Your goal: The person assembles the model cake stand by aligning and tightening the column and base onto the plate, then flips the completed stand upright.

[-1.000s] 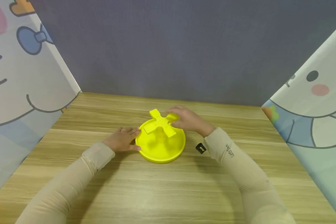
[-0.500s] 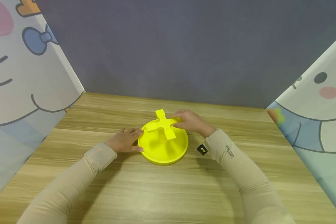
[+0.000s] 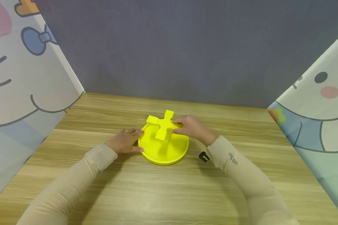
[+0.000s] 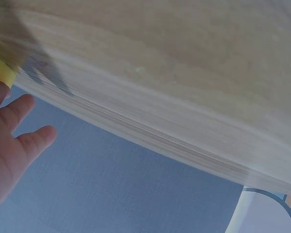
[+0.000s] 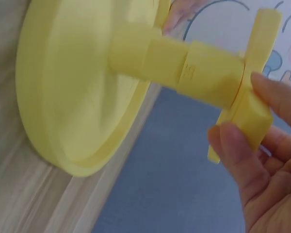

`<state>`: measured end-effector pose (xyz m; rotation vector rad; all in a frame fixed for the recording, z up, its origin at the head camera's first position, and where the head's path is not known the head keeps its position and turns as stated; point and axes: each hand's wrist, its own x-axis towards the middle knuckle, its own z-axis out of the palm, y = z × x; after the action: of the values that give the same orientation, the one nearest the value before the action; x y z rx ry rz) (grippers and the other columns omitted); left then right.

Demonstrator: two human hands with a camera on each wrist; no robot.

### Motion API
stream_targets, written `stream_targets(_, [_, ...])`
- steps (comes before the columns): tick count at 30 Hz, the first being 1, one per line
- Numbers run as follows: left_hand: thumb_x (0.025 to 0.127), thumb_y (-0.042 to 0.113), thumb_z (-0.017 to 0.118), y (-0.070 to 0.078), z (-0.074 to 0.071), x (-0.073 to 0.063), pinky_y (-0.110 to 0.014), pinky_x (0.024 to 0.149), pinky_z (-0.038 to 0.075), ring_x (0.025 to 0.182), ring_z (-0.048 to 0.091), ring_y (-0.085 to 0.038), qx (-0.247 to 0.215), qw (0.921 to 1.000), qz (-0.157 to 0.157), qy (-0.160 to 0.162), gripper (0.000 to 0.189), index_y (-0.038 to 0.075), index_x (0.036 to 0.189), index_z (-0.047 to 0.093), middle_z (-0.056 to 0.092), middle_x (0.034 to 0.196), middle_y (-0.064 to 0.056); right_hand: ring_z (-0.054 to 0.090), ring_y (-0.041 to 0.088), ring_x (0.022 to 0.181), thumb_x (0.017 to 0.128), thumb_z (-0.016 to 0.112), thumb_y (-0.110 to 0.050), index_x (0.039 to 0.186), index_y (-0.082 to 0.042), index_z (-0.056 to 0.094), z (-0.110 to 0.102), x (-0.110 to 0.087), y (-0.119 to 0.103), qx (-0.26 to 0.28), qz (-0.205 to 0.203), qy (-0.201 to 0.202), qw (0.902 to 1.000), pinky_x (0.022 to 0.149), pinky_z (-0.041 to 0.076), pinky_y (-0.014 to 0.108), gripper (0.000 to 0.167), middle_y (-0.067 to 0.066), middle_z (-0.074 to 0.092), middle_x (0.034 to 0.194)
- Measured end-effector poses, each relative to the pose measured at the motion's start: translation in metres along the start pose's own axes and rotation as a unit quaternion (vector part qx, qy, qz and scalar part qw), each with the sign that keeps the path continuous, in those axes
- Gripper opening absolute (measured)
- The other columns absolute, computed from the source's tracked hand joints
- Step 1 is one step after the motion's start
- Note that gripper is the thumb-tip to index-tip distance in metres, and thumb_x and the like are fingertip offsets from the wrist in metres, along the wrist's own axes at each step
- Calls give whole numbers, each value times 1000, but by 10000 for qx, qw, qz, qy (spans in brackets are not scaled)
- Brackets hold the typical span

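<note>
A round yellow dish with a raised rim sits on the wooden table. From its centre rises a stepped yellow column, topped by a yellow cross-shaped handle. My right hand pinches one arm of this cross between thumb and fingers, which the right wrist view shows closely. On the dish's left side, my left hand rests its spread, straight fingers and thumb against the rim. Only a corner of the dish shows beside the left hand in the left wrist view.
The wooden tabletop extends around the dish. A grey panel stands behind it, with cartoon-printed panels at the left and right. A small black item shows by the right cuff.
The cross has turned clockwise as seen from above, its far arm swinging right. My right hand has shifted slightly right and nearer to me with it. My left hand keeps its place at the rim.
</note>
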<state>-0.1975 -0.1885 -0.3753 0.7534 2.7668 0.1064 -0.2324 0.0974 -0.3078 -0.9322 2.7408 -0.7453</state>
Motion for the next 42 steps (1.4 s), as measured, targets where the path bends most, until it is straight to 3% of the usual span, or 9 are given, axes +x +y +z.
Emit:
stream_targets(3, [90, 57, 54, -1, -1, -2, -66, 107, 18, 139, 23, -42, 7, 10000, -52, -32, 86, 0, 149, 27, 23, 155, -18, 52, 13, 67, 86, 73, -21, 123, 1, 63, 3, -3, -6, -94, 23, -26, 9999, 72, 49, 29, 44, 15, 63, 122])
stream_targets(10, [90, 58, 53, 2, -3, -4, -65, 108, 18, 140, 22, -42, 10, 9999, -86, -59, 87, 0, 150, 25, 21, 156, -17, 62, 27, 108, 87, 72, -23, 128, 4, 58, 4, -11, -17, -502, 12, -155, 9986, 93, 49, 38, 51, 17, 59, 127])
stream_targets(21, [90, 59, 52, 1, -1, -3, -64, 108, 20, 138, 25, -43, 91, 9999, 1, -78, 88, -1, 149, 27, 25, 154, -19, 59, 13, 75, 87, 72, -26, 122, 2, 63, 14, -19, -25, -837, -98, 236, 9962, 79, 53, 32, 46, 17, 69, 107])
stream_targets(25, [90, 59, 51, 0, 1, -1, -65, 107, 20, 138, 25, -42, 109, 9999, 52, -38, 88, -1, 149, 27, 25, 154, -19, 42, 10, 55, 89, 69, -31, 94, -1, 69, 11, -20, -29, -787, -52, 359, 9962, 54, 41, 23, 31, 3, 59, 66])
stream_targets(27, [90, 58, 52, 0, 0, 0, -65, 107, 20, 138, 25, -43, 98, 9999, 72, -11, 87, -1, 149, 27, 25, 154, -19, 43, 9, 53, 91, 66, -32, 90, -3, 69, 6, -21, -29, -756, -4, 527, 9957, 52, 38, 22, 30, 0, 55, 62])
stream_targets(29, [91, 57, 53, -1, 1, 0, -65, 107, 19, 139, 25, -42, 70, 10000, 62, -8, 86, 0, 149, 26, 24, 154, -19, 52, 12, 56, 92, 66, -27, 97, -4, 71, 0, -20, -27, -658, -69, 751, 9950, 53, 43, 24, 25, 2, 62, 71])
stream_targets(31, [90, 58, 53, -1, 1, 0, -65, 107, 20, 138, 26, -42, 76, 9999, 74, 19, 87, 0, 149, 27, 25, 154, -19, 65, 21, 79, 90, 67, -19, 114, -3, 69, -6, -18, -22, -669, -243, 938, 9930, 69, 53, 31, 29, 10, 69, 98])
stream_targets(34, [91, 58, 53, -1, 1, 0, -65, 107, 20, 138, 26, -42, 101, 9999, 60, 16, 86, 0, 150, 26, 25, 154, -18, 57, 34, 114, 86, 68, -7, 126, 0, 61, -13, -10, -11, -643, -645, 897, 9918, 92, 49, 43, 41, 21, 57, 129])
stream_targets(42, [90, 58, 52, 1, -2, -2, -65, 107, 20, 138, 26, -43, 68, 9999, 107, 25, 87, -1, 149, 28, 26, 153, -20, 40, 38, 132, 96, 59, -14, 136, 4, 49, -16, 3, 15, -67, -322, -30, 9995, 109, 31, 48, 45, 24, 47, 139])
